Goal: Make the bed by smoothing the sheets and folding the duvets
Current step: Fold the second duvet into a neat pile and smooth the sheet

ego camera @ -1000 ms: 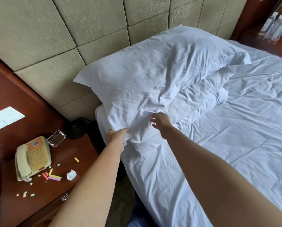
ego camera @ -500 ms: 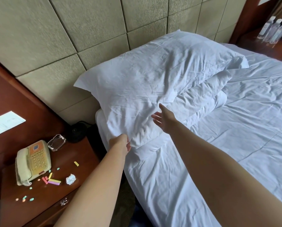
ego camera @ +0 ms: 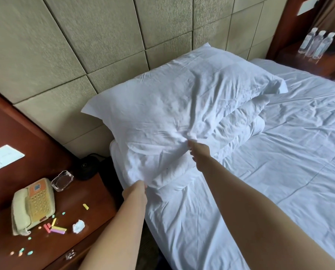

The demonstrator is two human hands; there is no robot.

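Both hands pinch fabric on the top pillow. Left hand [ego camera: 138, 189]: grip clenched on the near lower corner of the pillowcase, at the bed's left edge. Right hand [ego camera: 196, 151]: grip clenched on a bunch of case along the near long edge, fingers curled under so the cloth puckers there. Hands are apart along the same edge, which looks like a tug to pull slack out of the case and square it up.

The top pillow [ego camera: 182, 106] sits tilted on a stack: a second pillow [ego camera: 242, 123] under it, maybe more folded bedding below; layers are hard to separate. The stack leans against the padded headboard [ego camera: 104, 55], at the left head corner of the bed, probably parked there to keep the sleeping surface free.

The sheet [ego camera: 279, 182] covers the mattress, flat near the hands and still wrinkled toward the far right. Can't tell the duvet from the sheet; it's all white.

Off the bed: a wooden nightstand bench [ego camera: 96, 195] on the left carries a phone [ego camera: 33, 205], a glass ashtray [ego camera: 62, 180], a crumpled paper wad [ego camera: 78, 226] and coloured scraps [ego camera: 55, 228]. Three water bottles [ego camera: 316, 43] stand on the far-side stand.

My judgement: pillow dressing is in hand, sheet smoothing partly done, duvet folding not evident.
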